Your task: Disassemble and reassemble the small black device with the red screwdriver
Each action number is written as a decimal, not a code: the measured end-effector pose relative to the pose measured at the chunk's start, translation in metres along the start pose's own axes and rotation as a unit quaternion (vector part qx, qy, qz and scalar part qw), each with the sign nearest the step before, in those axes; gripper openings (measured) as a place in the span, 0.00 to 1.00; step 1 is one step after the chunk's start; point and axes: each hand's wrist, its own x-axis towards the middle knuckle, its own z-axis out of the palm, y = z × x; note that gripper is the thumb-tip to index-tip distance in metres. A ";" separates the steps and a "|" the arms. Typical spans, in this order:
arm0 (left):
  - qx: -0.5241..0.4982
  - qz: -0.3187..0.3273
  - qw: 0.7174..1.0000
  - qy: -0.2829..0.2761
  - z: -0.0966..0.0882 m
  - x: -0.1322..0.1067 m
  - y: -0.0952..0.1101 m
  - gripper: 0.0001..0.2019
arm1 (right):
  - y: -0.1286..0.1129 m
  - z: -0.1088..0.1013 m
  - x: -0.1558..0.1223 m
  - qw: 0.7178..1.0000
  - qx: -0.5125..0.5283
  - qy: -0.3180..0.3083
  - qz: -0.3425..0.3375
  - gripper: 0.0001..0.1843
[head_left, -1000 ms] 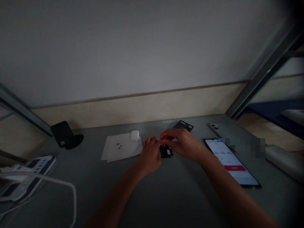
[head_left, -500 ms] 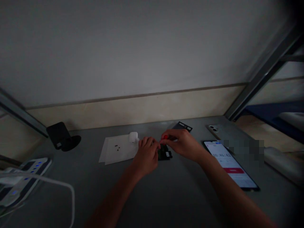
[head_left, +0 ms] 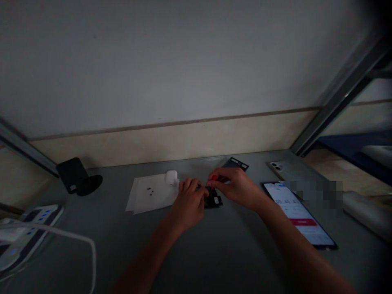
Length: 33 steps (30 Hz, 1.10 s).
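A small dark green and black circuit board (head_left: pixel 212 201) with a white label lies on the grey desk between my hands. My left hand (head_left: pixel 190 201) is closed over its left side, fingers curled, covering much of it. My right hand (head_left: pixel 235 185) pinches a small red screwdriver (head_left: pixel 214 178) above the board's far edge. Its tip is too small and dark to make out. Left of my left hand, several tiny dark screws (head_left: pixel 150 192) rest on white paper sheets (head_left: pixel 159 204). A flat black panel (head_left: pixel 235 163) with white labels sits behind my right hand.
A white earbud case (head_left: pixel 171 177) stands on the paper's far edge. To the right lie a phone with a lit screen (head_left: pixel 306 228) and another phone (head_left: pixel 275 165). At left are a black stand (head_left: pixel 73 175), a power strip (head_left: pixel 33 228) and a white cable (head_left: pixel 92 249).
My left fingers have shifted slightly at the board. My right hand keeps its pinch on the red screwdriver in nearly the same place. The view has moved very slightly.
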 end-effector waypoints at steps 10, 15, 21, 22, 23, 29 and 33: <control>-0.002 -0.001 1.000 -0.002 0.001 -0.001 0.000 0.11 | -0.003 -0.002 0.000 1.000 -0.015 0.003 0.008 0.09; -0.004 0.002 1.000 -0.001 0.000 0.000 0.000 0.11 | -0.004 -0.002 0.000 1.000 -0.012 0.004 0.024 0.08; -0.006 0.002 1.000 -0.006 0.000 0.000 0.001 0.12 | -0.006 -0.004 0.000 0.999 -0.020 0.013 0.022 0.07; -0.006 0.002 1.000 -0.005 0.000 0.000 0.000 0.12 | -0.007 -0.004 0.000 1.000 -0.017 0.013 0.022 0.07; -0.005 0.003 1.000 -0.005 0.000 0.000 0.000 0.12 | -0.007 -0.004 0.000 1.000 -0.013 0.013 0.021 0.07; 0.014 -0.005 1.000 0.002 0.001 0.001 -0.001 0.11 | -0.006 -0.001 -0.001 1.000 0.021 0.005 0.016 0.08; 0.014 -0.003 1.000 -0.001 0.001 0.001 -0.001 0.11 | -0.006 -0.001 -0.001 1.000 0.013 0.006 0.019 0.07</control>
